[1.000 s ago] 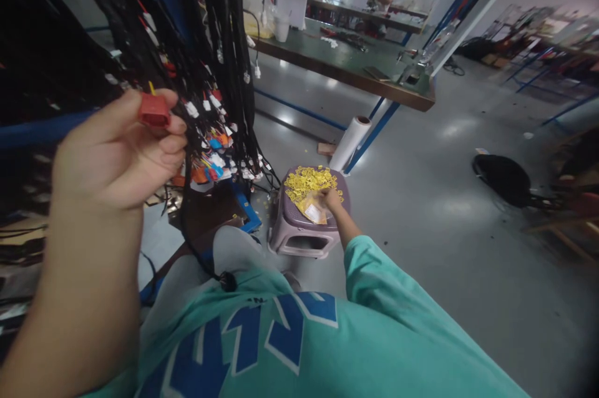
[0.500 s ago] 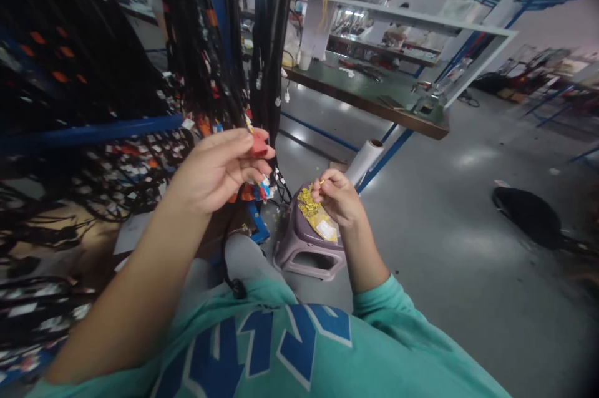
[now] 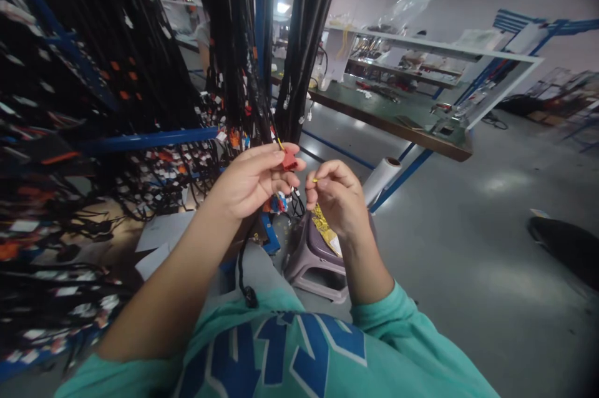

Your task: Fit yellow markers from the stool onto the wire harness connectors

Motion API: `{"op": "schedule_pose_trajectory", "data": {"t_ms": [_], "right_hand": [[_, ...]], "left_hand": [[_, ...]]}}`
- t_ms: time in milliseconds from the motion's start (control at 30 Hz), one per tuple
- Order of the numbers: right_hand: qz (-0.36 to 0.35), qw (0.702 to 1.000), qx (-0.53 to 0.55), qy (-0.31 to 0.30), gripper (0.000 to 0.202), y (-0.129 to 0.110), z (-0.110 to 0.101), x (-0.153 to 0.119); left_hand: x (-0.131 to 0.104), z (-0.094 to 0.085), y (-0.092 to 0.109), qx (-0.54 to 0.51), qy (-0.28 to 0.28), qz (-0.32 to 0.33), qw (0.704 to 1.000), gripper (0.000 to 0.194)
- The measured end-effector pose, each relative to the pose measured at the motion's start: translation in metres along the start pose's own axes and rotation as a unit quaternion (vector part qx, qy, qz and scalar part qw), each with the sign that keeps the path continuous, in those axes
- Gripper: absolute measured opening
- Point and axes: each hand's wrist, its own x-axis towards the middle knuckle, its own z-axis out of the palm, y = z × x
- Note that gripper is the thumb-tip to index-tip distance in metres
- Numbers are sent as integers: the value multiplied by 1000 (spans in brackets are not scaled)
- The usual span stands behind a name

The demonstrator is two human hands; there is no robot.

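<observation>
Between the thumb and fingers of my left hand is a red connector, its open face turned towards my right hand. Yellow and dark wires run up from the connector's back into the hanging harnesses. My right hand, just to the right and apart from it, pinches a small yellow piece at its fingertips; its exact kind is too small to make out. Below, partly hidden behind that hand, a bag of small yellow pieces lies on a purple plastic stool.
Black cable harnesses hang thickly on a blue rack at the left. A green-topped workbench stands ahead on the right, with a roll of clear film leaning by its leg. A dark object lies on the floor.
My right hand has come closer to the red connector, still pinching the yellow piece. The view has swung left, so the hands and surroundings appear farther right.
</observation>
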Motion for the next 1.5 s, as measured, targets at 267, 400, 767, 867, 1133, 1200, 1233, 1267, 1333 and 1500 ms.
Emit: {"op": "schedule_pose_trajectory", "data": {"t_ms": [267, 400, 767, 867, 1133, 1200, 1233, 1267, 1333, 1500], "right_hand": [[-57, 992, -109, 19, 15, -4, 11, 2], [-126, 973, -186, 54, 10, -6, 15, 1], [-245, 922, -281, 103, 4, 0, 22, 16], [-237, 927, -274, 100, 5, 1, 24, 16], [-243, 922, -285, 95, 5, 1, 27, 13], [-230, 933, -262, 94, 6, 1, 28, 13], [-220, 940, -242, 94, 8, 1, 28, 13], [-207, 950, -217, 91, 11, 1, 28, 14], [-167, 969, -172, 65, 19, 0, 25, 15], [-126, 978, -166, 4, 11, 0, 17, 19]], "left_hand": [[2, 0, 0, -46, 4, -19, 999, 19], [4, 1, 0, -65, 22, -37, 997, 26], [6, 16, -3, -139, 68, -61, 986, 32], [5, 18, -3, -136, 64, -65, 986, 29], [5, 18, -5, -134, 61, -45, 988, 29], [5, 17, -6, -130, 61, -33, 989, 27], [5, 17, -6, -126, 59, -29, 990, 26], [5, 16, -7, -120, 58, -24, 991, 25], [4, 14, -7, -106, 57, -17, 993, 24], [2, 12, -8, -65, 49, -2, 997, 18]]}}
